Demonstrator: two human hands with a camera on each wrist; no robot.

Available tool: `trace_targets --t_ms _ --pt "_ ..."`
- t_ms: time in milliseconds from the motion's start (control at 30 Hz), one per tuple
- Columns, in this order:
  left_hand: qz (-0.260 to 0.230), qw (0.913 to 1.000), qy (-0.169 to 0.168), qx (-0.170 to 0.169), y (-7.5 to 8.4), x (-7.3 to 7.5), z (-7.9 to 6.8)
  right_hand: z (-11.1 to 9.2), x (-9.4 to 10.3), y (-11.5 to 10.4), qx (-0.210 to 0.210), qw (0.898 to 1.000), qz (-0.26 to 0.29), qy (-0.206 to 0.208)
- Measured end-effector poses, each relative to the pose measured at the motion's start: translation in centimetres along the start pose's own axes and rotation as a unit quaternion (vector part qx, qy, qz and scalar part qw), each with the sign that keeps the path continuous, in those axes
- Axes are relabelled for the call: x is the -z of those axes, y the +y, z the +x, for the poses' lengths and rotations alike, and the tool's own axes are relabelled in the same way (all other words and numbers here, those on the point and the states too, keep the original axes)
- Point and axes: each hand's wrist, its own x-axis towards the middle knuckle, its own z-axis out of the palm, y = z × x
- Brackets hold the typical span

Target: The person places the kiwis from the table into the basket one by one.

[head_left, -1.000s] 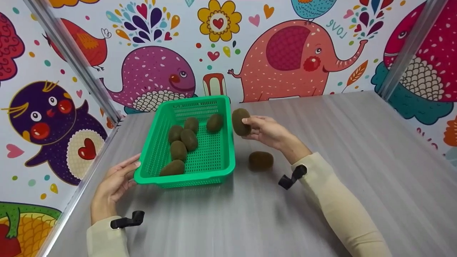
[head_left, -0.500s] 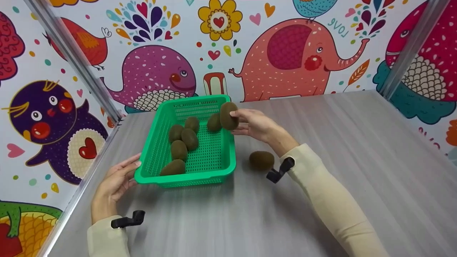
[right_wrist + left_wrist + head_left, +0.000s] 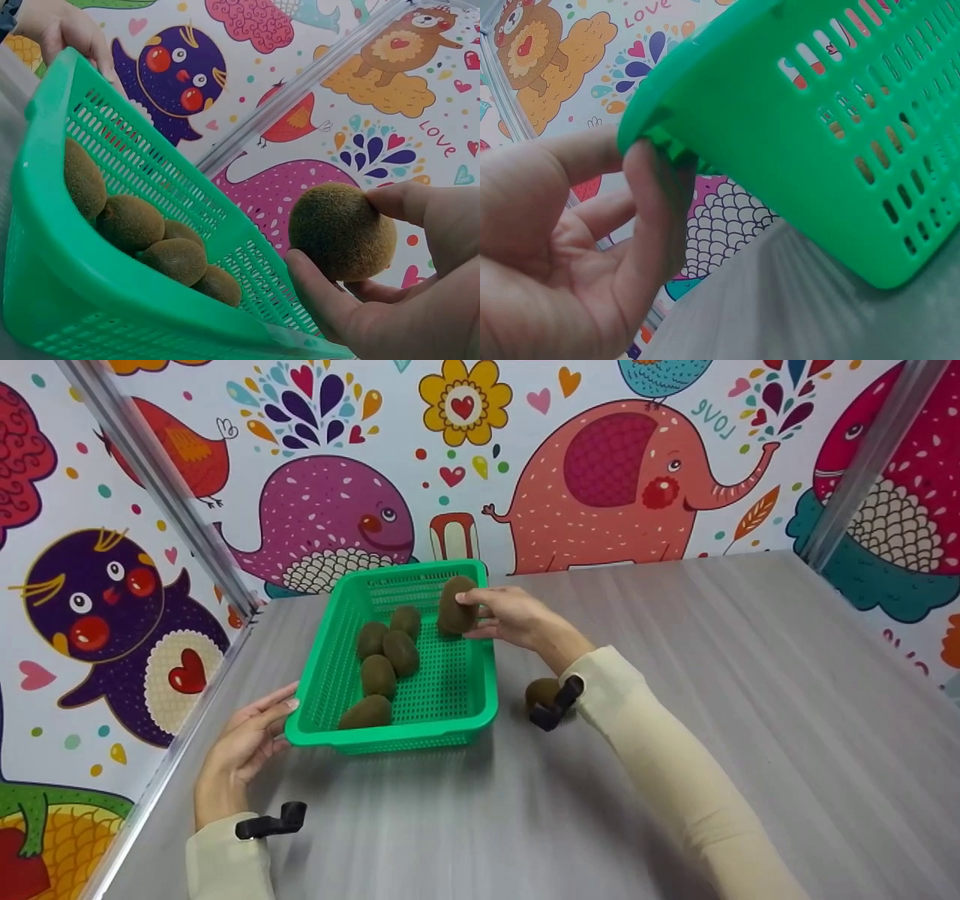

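My right hand [image 3: 514,619] pinches a brown fuzzy kiwi [image 3: 456,611] between thumb and fingers, over the far right part of a green plastic basket [image 3: 397,735]. In the right wrist view this held kiwi [image 3: 341,232] shows above the basket rim. Several kiwis [image 3: 401,654] lie inside along the left side. One more in there is mostly hidden behind the held one. At the near left corner my left hand [image 3: 244,746] grips the rim, with the thumb and fingers around the edge in the left wrist view [image 3: 656,195].
Another kiwi [image 3: 540,692] lies on the grey table [image 3: 420,825] right of the basket, partly covered by the black wrist mount [image 3: 556,705]. Walls with cartoon animal prints [image 3: 600,502] and metal posts [image 3: 161,484] enclose the back and left side.
My right hand has carried the kiwi leftward, from outside the basket's right rim to over its inside. The right forearm now overlaps the kiwi on the table. The left hand stays at the corner.
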Motion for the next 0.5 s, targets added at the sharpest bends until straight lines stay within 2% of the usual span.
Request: trace_targets --t_ms 233,500 --pt "0.0 1.0 0.005 0.0 0.0 0.1 -0.1 1.1 -1.3 0.1 -0.007 1.0 -0.008 0.012" --pt "-0.011 0.9999 -0.006 0.0 0.0 0.0 -0.1 2.0 -2.5 1.1 -0.022 1.0 0.013 0.0"
